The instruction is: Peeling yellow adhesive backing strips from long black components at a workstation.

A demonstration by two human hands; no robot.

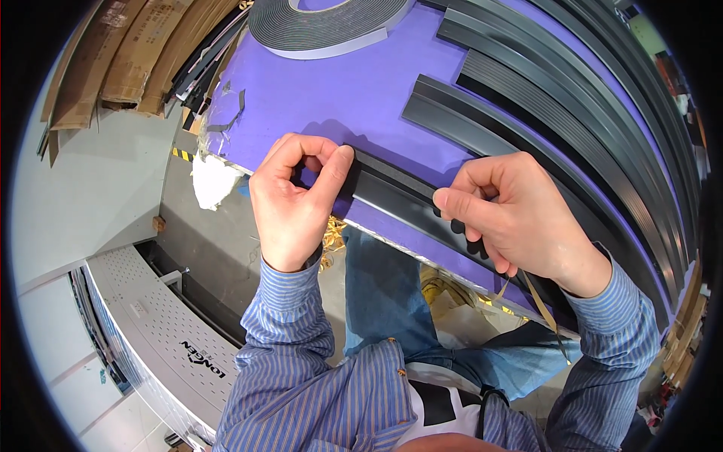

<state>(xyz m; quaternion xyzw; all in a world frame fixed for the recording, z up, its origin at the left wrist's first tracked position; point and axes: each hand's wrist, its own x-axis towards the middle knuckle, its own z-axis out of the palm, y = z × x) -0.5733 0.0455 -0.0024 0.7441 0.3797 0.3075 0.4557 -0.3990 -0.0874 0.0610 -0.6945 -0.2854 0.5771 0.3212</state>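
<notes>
A narrow dark foam strip (395,175) is stretched between my two hands, over a black profile (410,217) lying along the near edge of the purple-topped table (301,98). My left hand (301,188) pinches the strip's left end between thumb and forefinger. Farther along to the right, my right hand (512,215) grips the same strip with thumb and fingers, the other fingers curled. Below the right hand hangs a thin tan ribbon (544,307), loose past the table edge; its upper end is hidden by the hand.
A large coil of grey-black foam tape (324,34) lies at the back of the table. Several long black profiles (542,98) fill its right side. Flattened cardboard (124,60) leans at the far left. A grey perforated metal machine (166,324) stands on the floor at left.
</notes>
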